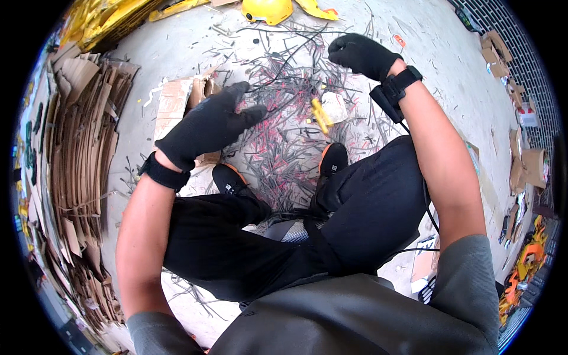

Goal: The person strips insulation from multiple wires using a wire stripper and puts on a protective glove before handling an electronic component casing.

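Note:
My right hand [362, 56], in a black glove, is closed in front of me at the far right of the litter. A thin black cable [296, 52] runs leftward from its fingers across the floor. Nearer, on the left, my gloved left hand [204, 127] has its fingers stretched out and its thumb apart, with nothing plainly gripped. The cable passes close to its fingertips; whether they touch is unclear. Beneath both hands lies a pile of cut black, grey and red cable scraps [275, 127]. A yellow tool [321, 116] rests on a whitish piece among them.
A small cardboard box [173, 106] stands beside my left hand. Stacked flattened cardboard [83, 142] rises at the left. A yellow helmet [267, 10] lies at the far edge. Cardboard pieces [532, 167] and orange items [532, 257] line the right wall.

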`<action>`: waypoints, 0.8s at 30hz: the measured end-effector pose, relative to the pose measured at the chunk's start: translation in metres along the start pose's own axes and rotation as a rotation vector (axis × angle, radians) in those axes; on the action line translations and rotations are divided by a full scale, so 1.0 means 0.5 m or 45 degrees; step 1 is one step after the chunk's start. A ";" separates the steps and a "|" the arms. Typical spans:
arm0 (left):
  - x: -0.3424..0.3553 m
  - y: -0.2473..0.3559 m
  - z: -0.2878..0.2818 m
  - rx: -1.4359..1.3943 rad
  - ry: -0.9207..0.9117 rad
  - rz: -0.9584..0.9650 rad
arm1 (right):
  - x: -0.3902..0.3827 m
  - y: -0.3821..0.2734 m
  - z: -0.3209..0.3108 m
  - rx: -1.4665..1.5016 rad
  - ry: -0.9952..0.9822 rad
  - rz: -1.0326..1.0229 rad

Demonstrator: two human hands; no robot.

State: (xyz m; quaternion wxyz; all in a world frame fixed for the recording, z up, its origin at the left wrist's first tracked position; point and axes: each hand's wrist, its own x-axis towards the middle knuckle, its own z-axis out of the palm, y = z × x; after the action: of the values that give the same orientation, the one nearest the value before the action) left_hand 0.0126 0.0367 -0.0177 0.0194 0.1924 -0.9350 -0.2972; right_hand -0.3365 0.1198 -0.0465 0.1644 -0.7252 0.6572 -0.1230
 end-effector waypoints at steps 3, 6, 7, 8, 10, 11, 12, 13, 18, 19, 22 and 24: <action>0.003 -0.002 -0.012 -0.022 0.022 -0.118 | -0.014 0.007 -0.023 0.196 0.200 0.150; 0.014 -0.006 -0.014 -0.215 0.230 -0.153 | -0.033 -0.018 -0.060 0.698 0.317 0.493; 0.022 0.005 -0.020 -0.187 0.302 -0.141 | -0.040 0.014 -0.063 1.021 0.357 0.282; 0.032 0.006 -0.019 -0.315 0.328 -0.156 | -0.048 0.025 -0.071 1.337 0.308 0.308; 0.052 -0.001 -0.031 -0.558 0.394 -0.189 | -0.024 -0.032 -0.097 1.965 0.191 0.306; 0.070 0.026 -0.043 -0.727 0.432 -0.220 | -0.012 -0.051 -0.097 2.123 0.135 0.203; 0.090 0.039 -0.050 -0.914 0.427 -0.180 | -0.001 -0.071 -0.092 2.275 0.083 0.103; 0.101 0.049 -0.057 -1.098 0.420 -0.155 | 0.011 -0.125 -0.089 2.308 0.048 0.039; 0.213 0.055 -0.044 -0.518 0.653 0.198 | 0.092 -0.183 -0.026 1.882 0.426 -0.614; 0.230 0.058 -0.044 -0.543 0.711 0.216 | 0.111 -0.186 -0.026 1.907 0.556 -0.557; 0.262 0.034 -0.052 0.003 0.789 0.210 | 0.111 -0.219 -0.047 2.455 0.515 -0.097; 0.284 0.022 -0.056 0.635 0.993 0.568 | 0.100 -0.229 -0.064 2.261 0.693 -0.053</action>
State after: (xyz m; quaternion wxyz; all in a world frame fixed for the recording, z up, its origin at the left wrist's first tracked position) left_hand -0.1184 -0.0232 0.0006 0.3832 0.0836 -0.9190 0.0403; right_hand -0.2393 0.0772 0.0267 0.4974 -0.2912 0.3249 -0.7499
